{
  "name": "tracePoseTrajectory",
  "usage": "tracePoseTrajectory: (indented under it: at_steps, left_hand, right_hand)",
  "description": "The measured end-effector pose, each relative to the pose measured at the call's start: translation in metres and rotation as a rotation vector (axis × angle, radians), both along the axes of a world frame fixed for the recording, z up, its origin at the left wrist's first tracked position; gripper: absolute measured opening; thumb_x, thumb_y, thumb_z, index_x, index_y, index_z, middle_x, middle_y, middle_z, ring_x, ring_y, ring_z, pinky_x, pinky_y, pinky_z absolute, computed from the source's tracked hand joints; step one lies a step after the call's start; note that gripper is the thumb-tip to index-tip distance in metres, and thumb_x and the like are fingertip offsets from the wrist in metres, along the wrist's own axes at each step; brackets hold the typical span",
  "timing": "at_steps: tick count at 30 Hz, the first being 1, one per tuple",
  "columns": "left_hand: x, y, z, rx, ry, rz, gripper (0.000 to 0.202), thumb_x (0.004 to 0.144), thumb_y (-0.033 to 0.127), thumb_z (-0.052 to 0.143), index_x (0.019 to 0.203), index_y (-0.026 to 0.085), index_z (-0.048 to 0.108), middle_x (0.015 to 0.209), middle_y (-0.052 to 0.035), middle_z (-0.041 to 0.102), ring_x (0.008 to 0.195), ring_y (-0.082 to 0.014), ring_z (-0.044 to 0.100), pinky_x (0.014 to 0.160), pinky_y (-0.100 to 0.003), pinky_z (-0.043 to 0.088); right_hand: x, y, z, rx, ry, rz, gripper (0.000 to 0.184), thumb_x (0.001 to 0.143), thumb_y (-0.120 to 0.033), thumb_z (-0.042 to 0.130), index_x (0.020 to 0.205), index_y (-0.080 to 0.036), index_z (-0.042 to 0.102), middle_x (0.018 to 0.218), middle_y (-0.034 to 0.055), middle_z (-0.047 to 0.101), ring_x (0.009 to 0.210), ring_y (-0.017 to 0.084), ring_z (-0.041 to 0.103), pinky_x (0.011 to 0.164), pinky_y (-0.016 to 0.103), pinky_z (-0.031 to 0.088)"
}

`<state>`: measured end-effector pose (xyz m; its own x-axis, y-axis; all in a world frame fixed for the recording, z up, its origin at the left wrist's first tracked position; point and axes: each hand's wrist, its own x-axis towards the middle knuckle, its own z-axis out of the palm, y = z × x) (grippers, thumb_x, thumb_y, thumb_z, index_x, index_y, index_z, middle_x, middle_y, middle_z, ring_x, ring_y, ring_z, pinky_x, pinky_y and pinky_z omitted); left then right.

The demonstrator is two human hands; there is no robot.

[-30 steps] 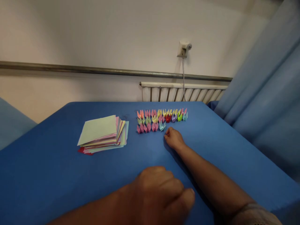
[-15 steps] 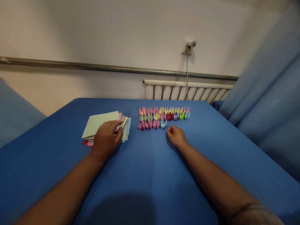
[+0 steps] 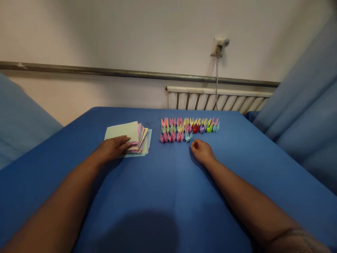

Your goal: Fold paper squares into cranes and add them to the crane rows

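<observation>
A stack of colored paper (image 3: 122, 130) is touched by the left hand (image 3: 113, 148) on a table covered in blue (image 3: 163, 182), its fingers laid over the near side of the pale green top sheet; whether any paper is gripped between fingers and thumb cannot be told. Lower sheets in pink, yellow and light blue are fanned out unevenly at the stack's right side. The right hand (image 3: 202, 151) is rested on the cover farther right, its fingers drawn narrow in a loose curl, just beside a light blue folded paper figure (image 3: 188, 136) by which the front row is ended. Three pink figures (image 3: 171, 137) are lined up to the left of it. Behind them, two longer rows are set close together, with orange, pink, yellow, green, purple and light blue seen, and a red figure (image 3: 196, 128) placed beside a purple one. Beyond the table, a white radiator (image 3: 218, 92) is crossed by a cord hung from a wall socket (image 3: 218, 47), a metal rail (image 3: 126, 73) is run along the wall, and the scene is flanked at right by a blue curtain (image 3: 310, 98).
</observation>
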<state>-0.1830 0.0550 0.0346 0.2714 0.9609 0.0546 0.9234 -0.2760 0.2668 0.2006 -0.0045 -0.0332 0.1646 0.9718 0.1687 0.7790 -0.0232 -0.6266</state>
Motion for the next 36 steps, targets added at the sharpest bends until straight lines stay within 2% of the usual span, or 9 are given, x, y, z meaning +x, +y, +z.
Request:
tracePoseTrajectory:
  at_steps: [4, 9, 12, 15, 22, 26, 32, 35, 36]
  left_hand:
    - [-0.004, 0.005, -0.001, 0.011, 0.059, 0.09, 0.045, 0.087, 0.044, 0.042, 0.114, 0.016, 0.066, 0.123, -0.0119, 0.064, 0.117, -0.0342, 0.056, 0.096, -0.045, 0.042]
    - [0.004, 0.002, 0.01, 0.03, 0.26, 0.144, 0.049, 0.091, 0.047, 0.035, 0.112, 0.016, 0.066, 0.104, -0.0144, 0.069, 0.09, -0.0341, 0.063, 0.072, -0.039, 0.044]
    - [0.01, -0.001, 0.018, 0.005, 0.278, 0.129, 0.046, 0.091, 0.042, 0.036, 0.11, 0.013, 0.066, 0.1, -0.0134, 0.068, 0.085, -0.0308, 0.062, 0.069, -0.035, 0.041]
    - [0.015, -0.005, 0.026, -0.02, 0.301, 0.174, 0.045, 0.091, 0.041, 0.036, 0.108, 0.011, 0.066, 0.093, -0.0125, 0.068, 0.079, -0.0275, 0.06, 0.066, -0.031, 0.039]
    - [0.029, -0.021, 0.039, 0.05, 0.373, 0.277, 0.05, 0.092, 0.05, 0.033, 0.105, 0.015, 0.066, 0.092, -0.0112, 0.065, 0.074, -0.0241, 0.056, 0.062, -0.029, 0.035]
    - [0.028, -0.023, 0.038, 0.033, 0.221, 0.313, 0.05, 0.089, 0.056, 0.038, 0.099, 0.018, 0.068, 0.086, -0.0066, 0.065, 0.075, -0.0232, 0.056, 0.063, -0.029, 0.036]
    - [0.013, -0.015, 0.03, 0.067, -0.021, 0.348, 0.037, 0.086, 0.045, 0.047, 0.093, 0.017, 0.071, 0.081, -0.0054, 0.068, 0.076, -0.0233, 0.062, 0.062, -0.029, 0.039]
    - [0.019, -0.022, 0.03, 0.235, -0.198, 0.372, 0.031, 0.084, 0.037, 0.051, 0.098, 0.016, 0.069, 0.085, -0.0033, 0.069, 0.079, -0.0228, 0.063, 0.067, -0.03, 0.044]
    - [0.025, -0.027, 0.03, 0.327, -0.274, 0.32, 0.03, 0.085, 0.034, 0.05, 0.103, 0.017, 0.067, 0.093, -0.0019, 0.07, 0.085, -0.0222, 0.064, 0.073, -0.03, 0.046]
  right_hand:
    - [0.0, 0.003, 0.0, 0.005, 0.017, -0.008, 0.01, 0.08, -0.024, 0.052, 0.079, -0.021, 0.061, 0.072, -0.0015, 0.066, 0.063, 0.013, 0.058, 0.06, 0.023, 0.037]
    - [0.001, 0.005, -0.002, 0.026, 0.044, -0.01, 0.008, 0.079, -0.023, 0.053, 0.077, -0.021, 0.061, 0.07, -0.0012, 0.066, 0.063, 0.014, 0.058, 0.059, 0.023, 0.037]
    - [0.003, 0.008, -0.004, 0.038, 0.075, -0.018, 0.008, 0.078, -0.023, 0.054, 0.077, -0.021, 0.061, 0.07, -0.0009, 0.066, 0.063, 0.014, 0.058, 0.06, 0.024, 0.038]
    - [0.004, 0.01, -0.006, 0.048, 0.088, -0.02, 0.008, 0.078, -0.023, 0.053, 0.077, -0.021, 0.061, 0.071, -0.0004, 0.066, 0.063, 0.015, 0.059, 0.06, 0.025, 0.039]
    - [0.005, 0.01, -0.007, 0.047, 0.091, -0.02, 0.009, 0.078, -0.024, 0.053, 0.077, -0.021, 0.062, 0.07, -0.0008, 0.066, 0.063, 0.015, 0.058, 0.06, 0.025, 0.039]
    - [0.005, 0.007, -0.007, 0.043, 0.093, -0.008, 0.01, 0.078, -0.026, 0.052, 0.076, -0.022, 0.061, 0.07, -0.0011, 0.066, 0.064, 0.015, 0.059, 0.06, 0.025, 0.038]
    - [0.004, 0.004, -0.009, 0.045, 0.093, -0.002, 0.011, 0.078, -0.028, 0.052, 0.076, -0.022, 0.061, 0.07, -0.0009, 0.066, 0.064, 0.015, 0.059, 0.06, 0.025, 0.038]
    - [0.004, 0.004, -0.009, 0.048, 0.09, -0.009, 0.011, 0.078, -0.027, 0.052, 0.075, -0.022, 0.061, 0.07, -0.0007, 0.067, 0.065, 0.016, 0.06, 0.061, 0.026, 0.039]
    - [0.004, 0.004, -0.008, 0.048, 0.087, -0.011, 0.011, 0.078, -0.027, 0.052, 0.075, -0.022, 0.061, 0.07, -0.0006, 0.067, 0.065, 0.016, 0.06, 0.061, 0.026, 0.039]
